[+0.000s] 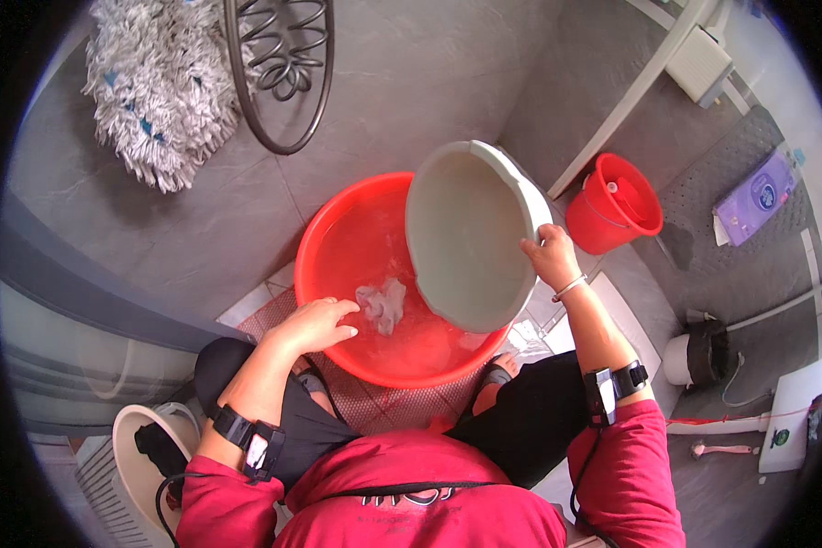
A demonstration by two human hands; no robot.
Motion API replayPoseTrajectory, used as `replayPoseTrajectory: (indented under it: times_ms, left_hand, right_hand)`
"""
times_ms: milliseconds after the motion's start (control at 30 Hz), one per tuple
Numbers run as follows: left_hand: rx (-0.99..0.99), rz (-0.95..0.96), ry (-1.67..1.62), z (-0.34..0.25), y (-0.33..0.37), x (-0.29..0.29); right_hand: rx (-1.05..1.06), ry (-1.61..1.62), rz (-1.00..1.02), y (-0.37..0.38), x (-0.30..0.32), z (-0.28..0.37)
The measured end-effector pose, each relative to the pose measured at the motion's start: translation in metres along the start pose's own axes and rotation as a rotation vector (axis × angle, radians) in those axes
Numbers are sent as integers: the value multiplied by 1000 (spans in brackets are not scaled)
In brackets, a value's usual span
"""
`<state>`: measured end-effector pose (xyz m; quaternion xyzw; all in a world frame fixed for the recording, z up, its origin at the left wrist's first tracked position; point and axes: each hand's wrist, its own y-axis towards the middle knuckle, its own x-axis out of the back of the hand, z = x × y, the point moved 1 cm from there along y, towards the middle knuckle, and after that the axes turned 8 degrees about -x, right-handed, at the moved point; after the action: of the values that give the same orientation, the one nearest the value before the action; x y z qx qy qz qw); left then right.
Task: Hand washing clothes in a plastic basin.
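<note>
Looks like a home washroom to me: grey tiled walls [402, 91] behind the red tub [324, 239], mop [160, 100] beyond its left, bucket [594, 222] and tissue pack [756, 194] to its right.

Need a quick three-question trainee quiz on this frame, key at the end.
1. Which hand grips the rim of the pale basin?
2. True or false: the wad of pale cloth lies outside the big red tub.
3. Which of these stands to the right of the basin?
A) a red bucket
B) a blue jug
C) a glass bottle

Key:
1. The right hand.
2. False: the cloth is inside the tub.
3. A
</note>
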<state>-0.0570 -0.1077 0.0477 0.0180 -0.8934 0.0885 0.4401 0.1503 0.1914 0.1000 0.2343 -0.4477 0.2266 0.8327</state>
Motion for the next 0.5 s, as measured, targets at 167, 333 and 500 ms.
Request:
replayPoseTrajectory:
  times_ms: [167, 333, 500]
  left_hand:
    - [12, 29, -10, 2, -2, -2]
    - [29, 58, -18, 0, 2, -2]
    - [44, 100, -13, -4, 9, 0]
  right_hand:
    - [-9, -35, 29, -6, -21, 9]
    - [99, 1, 79, -12, -31, 18]
    - [76, 211, 145, -19, -20, 1]
